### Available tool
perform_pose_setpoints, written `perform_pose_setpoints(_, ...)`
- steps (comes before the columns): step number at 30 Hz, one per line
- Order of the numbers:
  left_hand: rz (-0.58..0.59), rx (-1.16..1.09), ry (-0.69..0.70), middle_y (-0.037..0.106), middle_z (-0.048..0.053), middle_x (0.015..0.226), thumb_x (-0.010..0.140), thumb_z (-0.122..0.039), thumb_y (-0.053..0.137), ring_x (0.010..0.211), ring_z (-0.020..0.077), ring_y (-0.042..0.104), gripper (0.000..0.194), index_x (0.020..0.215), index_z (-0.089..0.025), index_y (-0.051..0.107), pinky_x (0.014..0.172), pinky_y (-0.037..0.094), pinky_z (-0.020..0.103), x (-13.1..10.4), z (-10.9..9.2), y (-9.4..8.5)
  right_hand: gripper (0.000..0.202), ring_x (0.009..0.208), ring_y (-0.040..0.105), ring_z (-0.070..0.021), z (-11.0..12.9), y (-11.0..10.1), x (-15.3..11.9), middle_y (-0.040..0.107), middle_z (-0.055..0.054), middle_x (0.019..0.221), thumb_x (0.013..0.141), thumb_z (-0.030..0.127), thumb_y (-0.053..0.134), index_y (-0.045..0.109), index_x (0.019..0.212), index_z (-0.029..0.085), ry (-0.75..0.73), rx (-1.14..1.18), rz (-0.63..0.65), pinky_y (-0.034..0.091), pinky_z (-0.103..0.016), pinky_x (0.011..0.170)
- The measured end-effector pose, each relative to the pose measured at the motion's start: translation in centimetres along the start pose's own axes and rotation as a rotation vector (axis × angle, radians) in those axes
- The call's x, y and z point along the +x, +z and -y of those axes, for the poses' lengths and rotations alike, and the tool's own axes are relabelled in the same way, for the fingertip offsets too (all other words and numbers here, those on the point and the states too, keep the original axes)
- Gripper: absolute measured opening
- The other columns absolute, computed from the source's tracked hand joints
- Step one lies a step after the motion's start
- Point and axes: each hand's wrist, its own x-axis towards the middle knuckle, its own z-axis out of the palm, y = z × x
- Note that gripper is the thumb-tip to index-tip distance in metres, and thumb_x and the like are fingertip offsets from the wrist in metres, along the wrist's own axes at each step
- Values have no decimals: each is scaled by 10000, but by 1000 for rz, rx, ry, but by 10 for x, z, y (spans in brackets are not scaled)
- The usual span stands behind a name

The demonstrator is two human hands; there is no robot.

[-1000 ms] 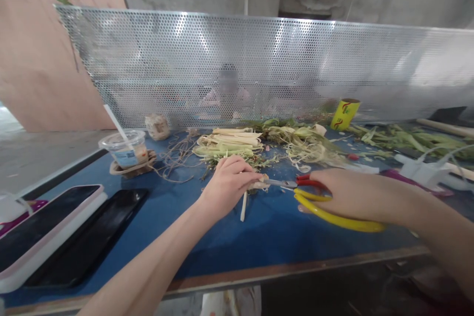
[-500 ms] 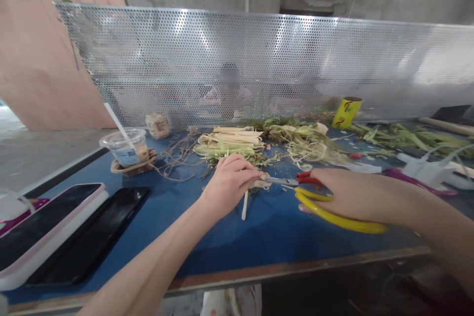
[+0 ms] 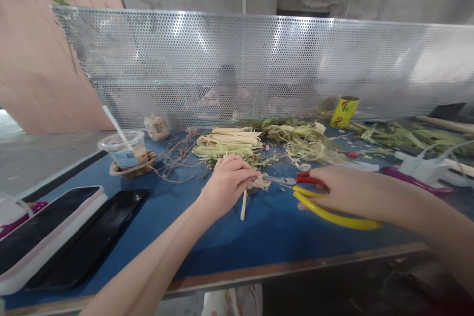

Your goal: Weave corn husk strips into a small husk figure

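My left hand (image 3: 226, 180) is closed in a pinch on a pale piece of corn husk (image 3: 262, 182), mostly hidden by the fingers. A pale stalk end (image 3: 243, 206) pokes out below that hand. My right hand (image 3: 335, 187) grips a pair of scissors (image 3: 283, 181) by its red and yellow handles. The blades point left, with their tips at the husk beside my left fingertips; I cannot tell if they are parted. Just behind my left hand lies a stack of pale husk strips (image 3: 237, 137), with greenish ones in front.
Crumpled husks (image 3: 296, 133) and a yellow cardboard tube (image 3: 344, 112) lie at the back right. Loose twine (image 3: 174, 158), a lidded cup with a straw (image 3: 126, 150) and two phones (image 3: 89, 237) occupy the left. A perforated metal screen (image 3: 185, 69) borders the blue table (image 3: 281, 247).
The view has shifted very slightly. Both hands, the husk and the scissors keep nearly the same positions.
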Motion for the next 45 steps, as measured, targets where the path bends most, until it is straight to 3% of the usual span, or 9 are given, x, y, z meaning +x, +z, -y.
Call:
perform_pose_setpoints(3,0,-11,4,636,29,802,810,-203,506,814,158,498,176,891,-194,662,764,397,326,0,1,1,450,545,582,-202,3,-2,-1,644,-57,696,688,625,425,604,733,215,36,-22,101,374,-285,471)
perform_pose_setpoints(17,-32,-107,-18,638,39,755,803,-206,514,771,149,509,170,854,-179,674,755,410,306,4,-4,-2,418,527,557,-174,5,7,3,622,-62,688,692,580,452,613,755,200,13,-5,73,344,-257,459)
perform_pose_setpoints(20,-54,-216,-170,645,43,796,786,-231,532,788,150,532,157,836,-187,675,735,416,282,5,-4,-4,391,556,570,-182,2,9,2,629,-58,715,700,563,447,602,760,209,37,-9,101,340,-255,460)
perform_pose_setpoints(25,-31,-576,-620,670,43,863,727,-364,572,706,146,566,222,833,-192,664,630,425,257,6,0,-1,403,584,582,-212,-21,25,3,630,-78,730,680,575,456,562,716,188,150,-55,116,341,-272,468)
perform_pose_setpoints(33,-24,-922,-782,667,63,825,674,-365,623,688,121,546,289,848,-136,653,597,408,222,6,0,5,278,659,598,-233,-48,53,13,624,-121,780,682,428,539,525,719,153,233,-94,34,380,-282,525)
perform_pose_setpoints(36,-17,-965,-806,670,61,802,659,-356,642,679,115,548,293,853,-136,654,604,414,222,6,-2,7,276,699,596,-234,-33,40,15,628,-118,782,735,408,506,570,732,141,141,-72,-56,405,-293,573)
perform_pose_setpoints(39,-20,-1008,-816,670,49,790,640,-337,665,667,109,553,277,837,-143,652,606,417,224,5,-4,8,275,792,590,-202,-1,25,21,636,-93,880,792,354,462,595,929,156,-118,134,-226,429,-289,665)
perform_pose_setpoints(42,-16,-1048,-803,662,36,730,644,-327,667,612,92,538,305,874,-131,631,581,401,216,5,-4,7,386,765,597,-161,29,21,33,650,-66,914,796,313,474,509,1161,194,-269,425,-234,451,-272,671)
perform_pose_setpoints(45,-7,-1077,-787,647,16,663,662,-327,656,560,80,521,410,1001,-117,559,550,380,205,5,-3,4,343,765,604,-149,44,24,47,652,-66,944,808,285,455,553,1127,208,-387,591,-214,460,-264,670)
